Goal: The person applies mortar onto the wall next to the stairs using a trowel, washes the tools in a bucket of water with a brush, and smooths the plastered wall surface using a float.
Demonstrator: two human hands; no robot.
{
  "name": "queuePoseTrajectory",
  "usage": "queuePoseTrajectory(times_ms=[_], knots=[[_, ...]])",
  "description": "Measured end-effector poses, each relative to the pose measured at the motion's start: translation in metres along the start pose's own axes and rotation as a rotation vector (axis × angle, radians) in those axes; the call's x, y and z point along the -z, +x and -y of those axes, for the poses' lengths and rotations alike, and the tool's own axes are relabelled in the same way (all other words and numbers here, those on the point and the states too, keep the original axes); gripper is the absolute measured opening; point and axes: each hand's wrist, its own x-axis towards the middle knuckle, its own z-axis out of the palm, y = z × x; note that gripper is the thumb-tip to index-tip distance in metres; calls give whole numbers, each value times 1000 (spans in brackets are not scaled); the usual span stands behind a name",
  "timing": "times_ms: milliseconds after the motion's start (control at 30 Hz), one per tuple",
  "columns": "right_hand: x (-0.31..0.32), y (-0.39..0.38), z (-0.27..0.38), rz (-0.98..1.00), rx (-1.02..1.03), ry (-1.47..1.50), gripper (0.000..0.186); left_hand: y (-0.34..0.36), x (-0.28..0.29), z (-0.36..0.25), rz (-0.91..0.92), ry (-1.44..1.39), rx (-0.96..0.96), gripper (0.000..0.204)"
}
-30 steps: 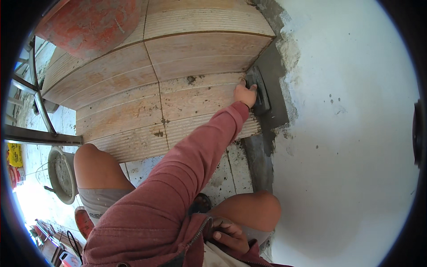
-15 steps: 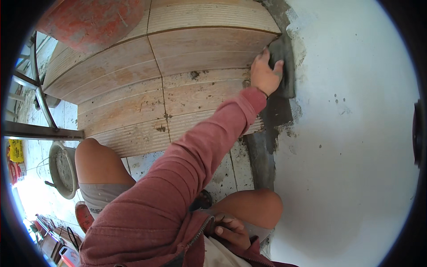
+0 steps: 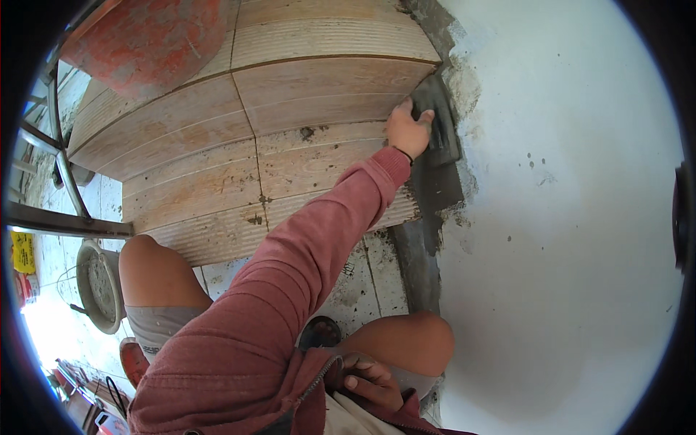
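Note:
My left arm, in a dusty pink sleeve, stretches toward the corner where the stair tiles meet the white wall. With my left hand (image 3: 408, 133) I grip a dark, flat plastering trowel (image 3: 448, 138); its handle is mostly hidden. The blade lies against the grey mortar strip (image 3: 444, 187) along the wall's base, beside the wood-look tiled steps (image 3: 326, 156). My right hand (image 3: 373, 380) rests low by my lap at the jacket's open front. Its fingers are curled, and what they hold, if anything, is hidden.
A red, mortar-smeared bucket (image 3: 148, 47) stands on the upper step at left. Beside my left knee is a pail of grey mortar (image 3: 101, 286). A metal frame (image 3: 69, 219) borders the left side. Mortar crumbs dot the tiles. The white wall (image 3: 558, 217) closes off the right.
The view has shifted slightly, so the scene sits a little further left and lower. My left hand still holds the trowel at the wall corner; my right hand stays by my lap.

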Motion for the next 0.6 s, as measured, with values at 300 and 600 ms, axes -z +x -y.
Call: queuePoseTrajectory(times_ms=[300, 600], knots=[[9, 15, 2, -15, -92, 21, 25, -51, 76, -116, 476, -589, -105, 66], [-38, 52, 19, -639, 476, 462, 36, -99, 212, -49, 1178, -1480, 627, 55]])
